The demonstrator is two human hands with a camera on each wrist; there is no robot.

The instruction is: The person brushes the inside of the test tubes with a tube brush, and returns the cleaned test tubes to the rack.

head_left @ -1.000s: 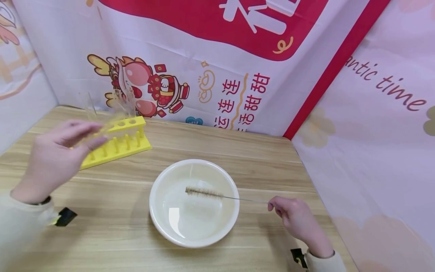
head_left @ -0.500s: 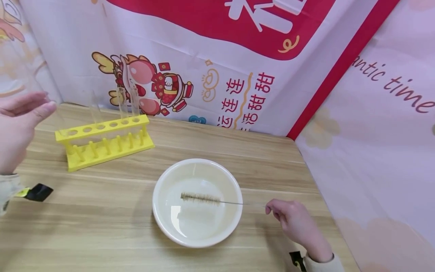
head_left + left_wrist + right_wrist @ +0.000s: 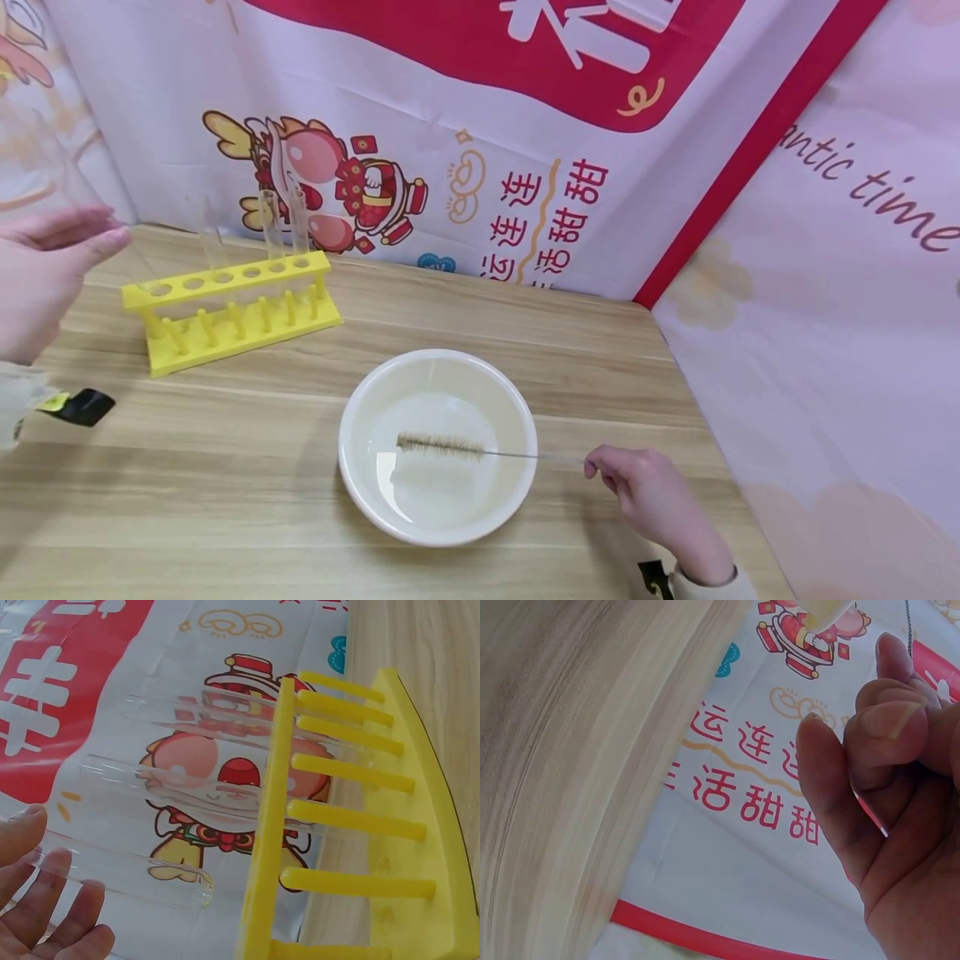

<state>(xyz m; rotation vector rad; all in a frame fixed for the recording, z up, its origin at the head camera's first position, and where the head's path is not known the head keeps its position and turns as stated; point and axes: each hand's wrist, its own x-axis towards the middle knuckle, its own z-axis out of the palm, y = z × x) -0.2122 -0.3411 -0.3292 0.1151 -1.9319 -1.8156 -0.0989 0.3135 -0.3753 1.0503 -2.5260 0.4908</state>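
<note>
At the left edge of the head view my left hand (image 3: 45,275) pinches a clear test tube (image 3: 135,874) between thumb and fingers. The tube's rounded bottom points at the top bar of the yellow test tube rack (image 3: 247,340), close to the bar's left end. Three other tubes stand in the rack: one test tube (image 3: 213,233) near the middle, two towards the right end. On the right, my right hand (image 3: 652,496) grips the thin wire handle of a test tube brush (image 3: 438,446). The brush's tan bristles are over the white basin (image 3: 347,467).
The basin stands mid-table, with what looks like water in it. A printed cloth backdrop (image 3: 420,167) rises behind the wooden table (image 3: 247,500), and another cloth wall (image 3: 817,350) borders it on the right.
My left hand has moved left, from in front of the rack to beside its left end, still holding the tube. The brush and right hand have sunk slightly in view.
</note>
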